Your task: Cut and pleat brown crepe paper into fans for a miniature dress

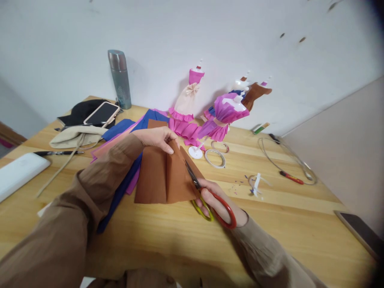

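A folded brown sheet (154, 176), which looks like crepe paper, is raised over the table with a crease down its middle. My left hand (159, 138) pinches its top edge between thumb and fingers. In my right hand (217, 198) are scissors (196, 183) with one red and one yellow handle loop. Their dark blades lie along the right part of the sheet, with a narrow strip on the far side. Beneath and left of the sheet lie layered blue (120, 200), pink and purple sheets.
Small dress forms in pink (196, 78), purple (229, 110) and brown (256, 96) stand at the back. Tape rolls (215, 159), scraps (256, 186) and a cable with a red-handled tool (291, 177) lie rightward. Leftward are a bottle (120, 80), phone (102, 113) and white box (21, 174).
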The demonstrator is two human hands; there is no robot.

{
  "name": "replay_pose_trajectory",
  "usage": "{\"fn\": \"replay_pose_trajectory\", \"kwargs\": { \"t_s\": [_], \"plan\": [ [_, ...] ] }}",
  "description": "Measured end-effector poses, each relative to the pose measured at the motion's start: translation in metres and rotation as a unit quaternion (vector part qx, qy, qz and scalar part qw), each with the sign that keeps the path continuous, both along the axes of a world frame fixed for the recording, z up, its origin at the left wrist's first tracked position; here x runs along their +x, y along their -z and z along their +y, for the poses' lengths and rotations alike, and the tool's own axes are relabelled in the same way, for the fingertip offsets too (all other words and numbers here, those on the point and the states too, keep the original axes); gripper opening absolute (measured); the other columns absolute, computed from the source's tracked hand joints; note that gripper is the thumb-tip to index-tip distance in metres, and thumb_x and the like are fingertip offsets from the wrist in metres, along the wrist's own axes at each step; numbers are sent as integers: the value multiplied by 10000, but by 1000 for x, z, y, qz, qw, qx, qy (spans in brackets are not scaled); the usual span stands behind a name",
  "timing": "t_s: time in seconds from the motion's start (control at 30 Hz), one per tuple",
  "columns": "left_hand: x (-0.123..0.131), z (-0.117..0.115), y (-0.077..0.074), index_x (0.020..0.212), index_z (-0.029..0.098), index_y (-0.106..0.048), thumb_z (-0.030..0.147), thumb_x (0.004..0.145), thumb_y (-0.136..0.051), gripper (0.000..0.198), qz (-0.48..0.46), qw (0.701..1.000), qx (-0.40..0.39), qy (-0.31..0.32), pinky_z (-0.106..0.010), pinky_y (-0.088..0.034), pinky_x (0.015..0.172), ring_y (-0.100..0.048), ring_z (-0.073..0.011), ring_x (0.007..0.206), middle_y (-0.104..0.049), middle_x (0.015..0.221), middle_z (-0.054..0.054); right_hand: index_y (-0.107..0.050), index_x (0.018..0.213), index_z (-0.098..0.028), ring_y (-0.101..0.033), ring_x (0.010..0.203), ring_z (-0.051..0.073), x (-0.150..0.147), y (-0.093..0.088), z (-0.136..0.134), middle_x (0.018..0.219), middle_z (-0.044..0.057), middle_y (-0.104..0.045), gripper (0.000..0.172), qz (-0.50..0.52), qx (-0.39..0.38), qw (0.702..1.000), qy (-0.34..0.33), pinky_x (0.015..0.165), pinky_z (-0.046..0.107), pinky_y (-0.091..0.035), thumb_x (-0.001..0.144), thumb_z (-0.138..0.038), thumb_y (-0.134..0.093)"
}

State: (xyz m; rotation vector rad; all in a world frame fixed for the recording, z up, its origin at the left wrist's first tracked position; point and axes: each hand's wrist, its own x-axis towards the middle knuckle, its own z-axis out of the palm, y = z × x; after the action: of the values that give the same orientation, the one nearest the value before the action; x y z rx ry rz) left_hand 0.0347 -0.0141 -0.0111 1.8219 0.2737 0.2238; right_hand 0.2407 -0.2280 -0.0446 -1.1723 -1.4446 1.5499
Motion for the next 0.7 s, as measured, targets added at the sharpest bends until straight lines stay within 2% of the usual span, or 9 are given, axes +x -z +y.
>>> {"fn": "replay_pose_trajectory", "kwargs": {
  "t_s": [0.13, 0.43, 0.7],
  "plan": [
    [2, -1, 1, 854, 126, -736, 218, 615, -829, 273, -3, 999, 44, 1, -141, -441, 600, -625, -78, 615, -734, 761, -23, -468, 820, -183, -428, 385, 49, -2, -2, 1, 600, -34, -504, 494, -6, 5, 1000, 3, 345, 188, -331, 803, -672, -535],
    [2, 1, 2, 879, 133, -739, 219, 634, -811, 270, -6, 997, 77, 9, -154, -428, 616, -624, -87, 648, -737, 796, -31, -444, 814, -186, -441, 386, 56, -2, -4, 5, 596, -36, -493, 516, -53, 15, 999, 0, 348, 183, -330, 803, -700, -498],
    [3, -2, 0, 879, 131, -741, 240, 624, -825, 290, -9, 998, 67, 9, -159, -452, 664, -646, -98, 662, -743, 792, -31, -424, 774, -197, -352, 326, 39, -2, -2, 3, 472, -85, -421, 496, -57, 13, 998, 5, 316, 163, -255, 818, -686, -491]
  ]
}}
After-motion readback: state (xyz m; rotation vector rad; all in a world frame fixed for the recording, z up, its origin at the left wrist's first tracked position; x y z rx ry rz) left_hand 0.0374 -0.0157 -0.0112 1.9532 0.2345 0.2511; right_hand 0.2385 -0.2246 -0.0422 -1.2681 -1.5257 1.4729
